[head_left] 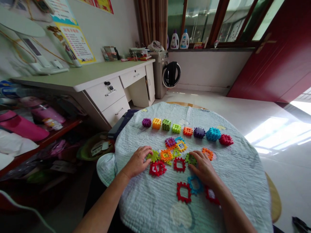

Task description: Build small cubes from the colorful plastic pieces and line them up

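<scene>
My left hand is at the left of a group of loose toothed plastic building pieces, thumb and fingers closed about the left edge of a yellow-green piece. My right hand holds a green square piece between thumb and fingers, partly covering it. Between the hands lie an orange piece, a red frame piece and overlapping red pieces. Beyond them are purple and yellow pieces. A blue frame touches another red frame nearer me. My right forearm partly hides one more red piece.
Several coloured stacks or cubes, from a purple one to a red one, form a row across the cloth-covered round table. An orange piece lies beyond my right hand. A desk and washing machine stand behind.
</scene>
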Tool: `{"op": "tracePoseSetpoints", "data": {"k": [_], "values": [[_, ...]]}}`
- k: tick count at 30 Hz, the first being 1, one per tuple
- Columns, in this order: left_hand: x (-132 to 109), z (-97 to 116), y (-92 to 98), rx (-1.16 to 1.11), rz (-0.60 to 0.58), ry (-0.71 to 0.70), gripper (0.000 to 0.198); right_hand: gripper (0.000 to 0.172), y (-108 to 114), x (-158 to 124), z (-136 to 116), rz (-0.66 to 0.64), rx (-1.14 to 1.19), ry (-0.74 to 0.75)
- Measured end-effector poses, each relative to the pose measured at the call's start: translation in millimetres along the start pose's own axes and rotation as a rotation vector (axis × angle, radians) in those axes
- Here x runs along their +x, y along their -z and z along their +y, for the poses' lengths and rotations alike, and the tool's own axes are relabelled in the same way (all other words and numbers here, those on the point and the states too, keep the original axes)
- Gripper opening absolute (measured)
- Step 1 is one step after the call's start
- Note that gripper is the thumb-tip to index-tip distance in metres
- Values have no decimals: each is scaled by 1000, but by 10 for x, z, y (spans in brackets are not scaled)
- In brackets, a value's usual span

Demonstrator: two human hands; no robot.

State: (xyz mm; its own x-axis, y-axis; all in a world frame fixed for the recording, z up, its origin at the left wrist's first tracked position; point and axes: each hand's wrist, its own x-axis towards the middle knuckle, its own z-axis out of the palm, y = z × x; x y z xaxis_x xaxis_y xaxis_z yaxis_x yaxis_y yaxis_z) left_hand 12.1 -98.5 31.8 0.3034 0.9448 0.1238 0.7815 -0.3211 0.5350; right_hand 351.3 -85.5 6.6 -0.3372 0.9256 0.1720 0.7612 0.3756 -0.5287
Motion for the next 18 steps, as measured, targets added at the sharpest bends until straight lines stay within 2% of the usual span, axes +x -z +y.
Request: {"op": "tracePoseSetpoints", "data": {"k": [2, 4, 7, 12, 16, 18], "values": [[12, -6, 7, -7, -39, -14, 49, 49, -13, -1, -1, 18, 11, -7], [22, -16, 14, -3, -78, -23, 59, 53, -26, 2, -7, 35, 23, -11], [31, -22, 13, -5, -80, -18, 51, 56, -37, 8, -26, 51, 42, -12], [52, 39, 9, -128, 13, 72, 25, 67, -19, 5, -59, 76, 55, 0], [129, 121, -9, -278, 58, 207, 32, 64, -6, 7, -56, 102, 10, -27], [186, 143, -38, -253, 63, 243, 39, 60, -1, 9, -45, 88, -2, -40]]}}
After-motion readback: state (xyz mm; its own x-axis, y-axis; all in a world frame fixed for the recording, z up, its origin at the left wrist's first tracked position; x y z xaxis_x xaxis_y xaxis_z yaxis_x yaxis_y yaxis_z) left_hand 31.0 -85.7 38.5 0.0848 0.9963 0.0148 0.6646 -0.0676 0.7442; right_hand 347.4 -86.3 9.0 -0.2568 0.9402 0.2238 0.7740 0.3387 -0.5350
